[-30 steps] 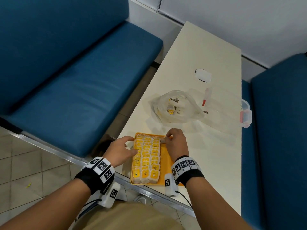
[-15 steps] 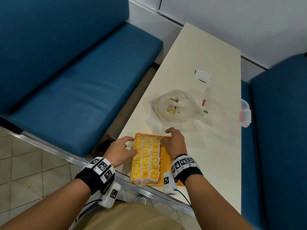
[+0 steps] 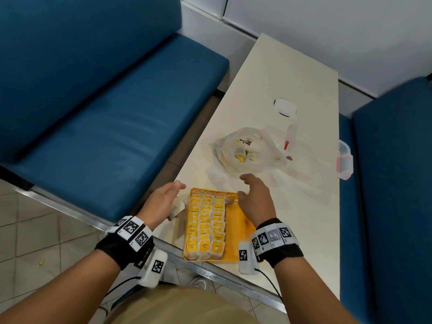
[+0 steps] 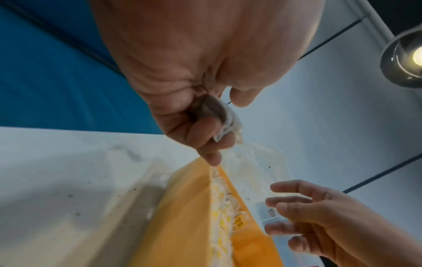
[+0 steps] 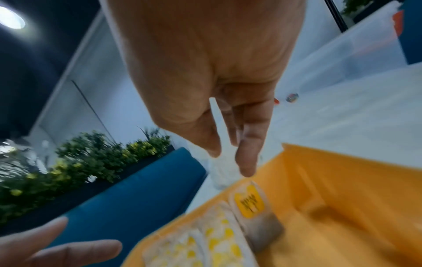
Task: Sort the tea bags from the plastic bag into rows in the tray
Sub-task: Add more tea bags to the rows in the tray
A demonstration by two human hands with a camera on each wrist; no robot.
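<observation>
At 12 o'clock from your right hand (image 3: 256, 199), just past the fingertips, sits the plastic bag (image 3: 249, 149) with the remaining tea bags inside. That gap is what the next reach turns on, I'd judge. Your right hand is the nearer one; your left hand (image 3: 163, 203) is off at about 9 o'clock of the tray (image 3: 238, 232), well further from the bag.

Right fingers: loosely spread, slightly bent, holding nothing. They hover over the tray's far edge, not touching the bag.

Left fingers: curled around a tea bag (image 4: 224, 119); the left wrist view shows it bunched in the palm with crumpled paper poking out past the knuckles. The string and tag aren't visible.

Tray's long axis runs 12 to 6. Three rows (image 3: 205, 226) fill its left side, packets overlapped along that axis. Right side is bare orange, except one tea bag (image 5: 253, 207) lying flat at the far end, starting a fourth row at roughly 6 o'clock under your right fingertips.

Bag mouth orientation: can't tell from the head view, film is too crumpled.
</observation>
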